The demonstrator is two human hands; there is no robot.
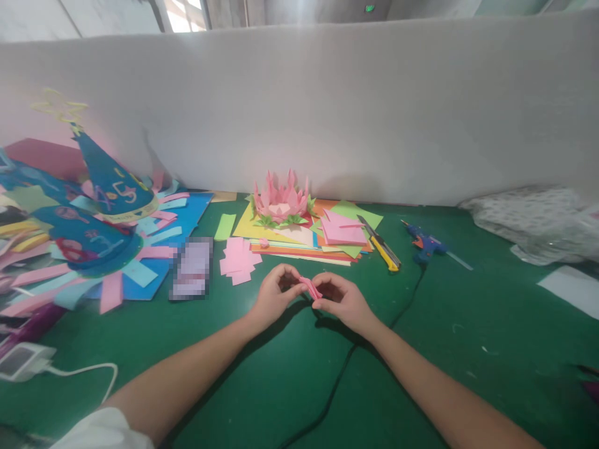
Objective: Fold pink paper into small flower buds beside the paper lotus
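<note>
A small folded piece of pink paper (309,287) is pinched between my two hands, just above the green table. My left hand (279,293) grips its upper left end with thumb and fingers. On the other side, my right hand (344,300) closes on its lower right end. Just beyond my left hand lies a loose pile of pink paper pieces (239,262). A pink paper lotus (281,202) with green leaves stands on a stack of coloured paper (304,251) farther back. More pink sheets (343,228) rest on the stack's right side.
A yellow utility knife (384,249) lies right of the stack. Farther right is a blue glue gun (428,243), its black cord running beneath my right arm. At left are a blurred phone (191,269), blue party hats (110,178) and a white charger (25,360).
</note>
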